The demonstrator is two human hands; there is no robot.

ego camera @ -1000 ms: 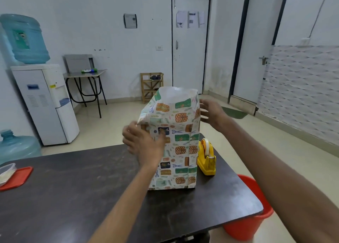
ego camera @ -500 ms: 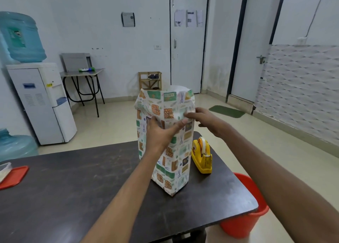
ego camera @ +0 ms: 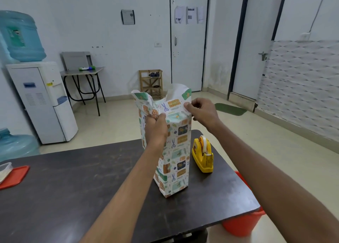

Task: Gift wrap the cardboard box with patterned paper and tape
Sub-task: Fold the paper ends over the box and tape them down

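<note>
Both left hand (ego camera: 156, 131) and right hand (ego camera: 204, 112), fingers (ego camera: 187, 105) pinching top of upright patterned paper (ego camera: 177, 154).

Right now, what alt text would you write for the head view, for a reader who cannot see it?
The left hand and right hand pinch the loose paper at the top of a tall wrapped box standing on a dark table. A yellow tape dispenser stands on the table beside the box, on its right.
</note>
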